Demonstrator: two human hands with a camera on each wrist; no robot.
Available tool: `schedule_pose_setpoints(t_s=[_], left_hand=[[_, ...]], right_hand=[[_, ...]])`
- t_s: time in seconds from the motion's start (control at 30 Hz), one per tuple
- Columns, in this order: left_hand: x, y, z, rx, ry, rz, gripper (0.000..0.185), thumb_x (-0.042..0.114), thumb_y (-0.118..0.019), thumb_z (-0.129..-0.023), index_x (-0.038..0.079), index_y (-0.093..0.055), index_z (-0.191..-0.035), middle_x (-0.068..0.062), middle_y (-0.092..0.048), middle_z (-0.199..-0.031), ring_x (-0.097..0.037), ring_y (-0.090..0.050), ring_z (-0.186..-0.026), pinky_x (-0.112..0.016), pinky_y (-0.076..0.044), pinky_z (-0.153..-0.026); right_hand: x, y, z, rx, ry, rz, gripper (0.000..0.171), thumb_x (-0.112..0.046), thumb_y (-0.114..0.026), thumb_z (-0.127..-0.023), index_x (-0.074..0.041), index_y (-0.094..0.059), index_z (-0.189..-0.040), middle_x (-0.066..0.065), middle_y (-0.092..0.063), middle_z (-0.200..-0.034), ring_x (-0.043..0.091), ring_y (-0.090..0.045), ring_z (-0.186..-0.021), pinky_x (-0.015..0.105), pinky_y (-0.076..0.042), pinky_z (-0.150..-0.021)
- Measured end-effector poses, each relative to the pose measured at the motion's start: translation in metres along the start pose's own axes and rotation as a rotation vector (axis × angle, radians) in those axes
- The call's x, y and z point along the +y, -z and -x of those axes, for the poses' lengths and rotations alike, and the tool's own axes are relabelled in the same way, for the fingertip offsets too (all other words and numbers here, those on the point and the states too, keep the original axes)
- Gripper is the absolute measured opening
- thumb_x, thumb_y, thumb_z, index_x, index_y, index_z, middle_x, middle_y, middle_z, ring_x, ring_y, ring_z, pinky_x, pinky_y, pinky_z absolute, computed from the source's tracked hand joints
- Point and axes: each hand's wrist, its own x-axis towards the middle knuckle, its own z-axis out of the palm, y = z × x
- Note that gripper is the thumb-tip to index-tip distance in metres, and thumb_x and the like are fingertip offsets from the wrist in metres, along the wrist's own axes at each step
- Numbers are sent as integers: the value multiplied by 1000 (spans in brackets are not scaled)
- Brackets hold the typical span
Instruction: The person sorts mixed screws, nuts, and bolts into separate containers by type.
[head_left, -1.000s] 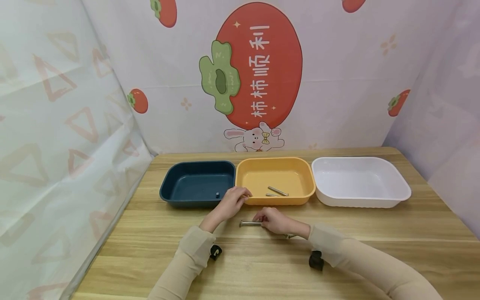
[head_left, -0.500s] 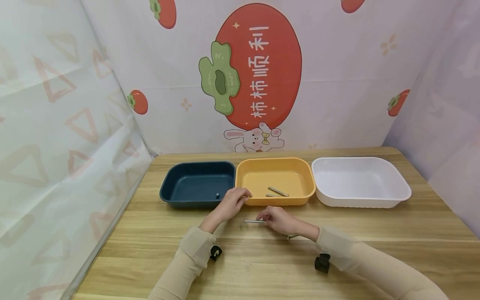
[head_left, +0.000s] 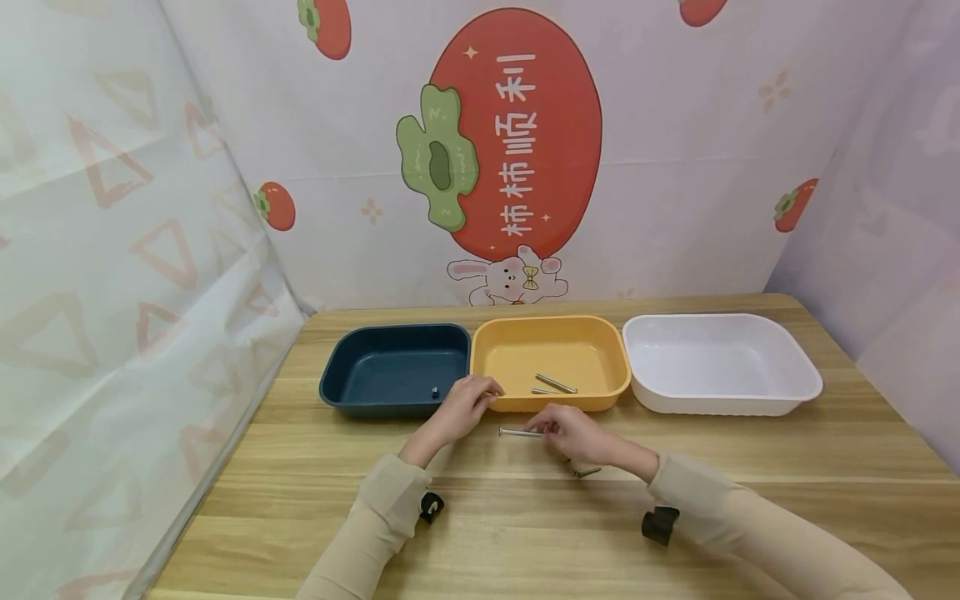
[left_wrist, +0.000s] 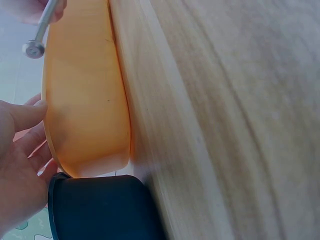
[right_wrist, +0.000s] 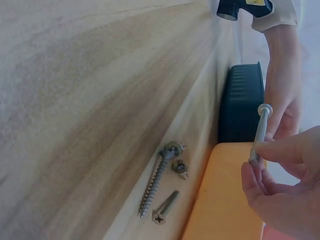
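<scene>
Nearest me, loose screws (right_wrist: 162,192) lie on the table (head_left: 480,533), short of the orange tray (head_left: 551,402). The right hand (head_left: 573,433) pinches a long bolt (head_left: 521,432) by its shank, lifted just before that tray. It looks light, stiff and smooth, best held mid-shank. The left hand (head_left: 465,402) rests relaxed against the tray's corner. A second ago the bolt sat lower and further from the tray.

Bright, even, diffuse light; shadows soft and faint. Head view sharp, with wide-angle bowing at its edges. Wrist views blur the near light wooden tabletop (left_wrist: 240,120) grain.
</scene>
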Motion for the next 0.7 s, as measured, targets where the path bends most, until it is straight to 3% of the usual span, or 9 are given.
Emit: schedule_pose_setpoints(t_s=[0.13,0.5,0.7], left_hand=[[0,0,0,1,-4,0,11,3,-53,-87,7,-60,-94,-3,-62,-92,-20,-53,-91,-42,-34,-89],[1,1,1,10,-13,-1,11,3,-53,-87,7,-60,-94,-3,-62,-92,-20,-53,-90,-41,-35,-89],[2,2,1,7,-3,7,11,4,-53,-87,7,-60,-94,-2,-62,-92,-19,-53,-90,-41,-35,-89]], right_hand=[[-2,6,1,7,-19,11,28,12,-52,-77,-2,-65,-98,0,-58,-83,10,-52,-75,22,-45,-65],[-4,24,0,51,42,31,24,13,-53,-77,3,-64,-95,11,-60,-82,10,-51,-72,22,-45,-62],[-3,34,-4,76,30,36,23,14,-54,-76,4,-64,-95,9,-57,-78,13,-53,-71,22,-46,-63]])
